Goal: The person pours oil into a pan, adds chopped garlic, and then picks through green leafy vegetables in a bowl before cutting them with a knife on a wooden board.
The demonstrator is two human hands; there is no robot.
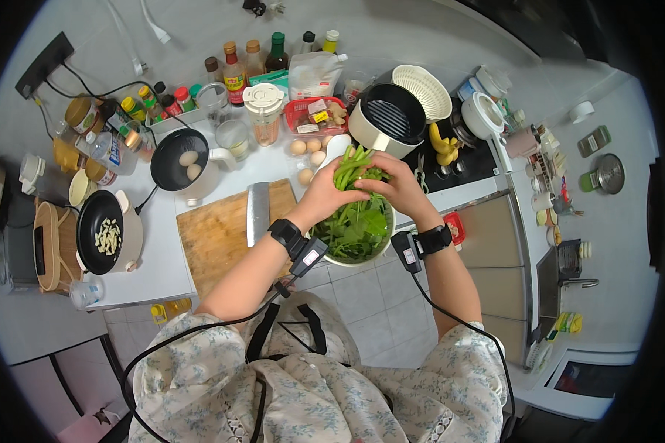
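Observation:
Both of my hands close around a bunch of green leafy stems [350,173], above a pale bowl [392,235] filled with leafy greens [360,230]. My left hand [326,194] grips the bunch from the left, and my right hand [398,180] holds it from the right, thumbs towards each other. The stem ends point up and away from me. Left of the bowl, a cleaver [258,213] lies on a wooden cutting board [216,235]. Several eggs [306,176] and a white spoon [337,148] lie just beyond my left hand. The bowl's far side is hidden by my hands.
At left stand an electric pan [91,221] with chopped pale pieces and a pot [163,166] with two eggs. Bottles [234,75] and a lidded cup [263,113] line the back. A large pot [366,130], a white colander [421,91] and bananas [444,145] stand at right.

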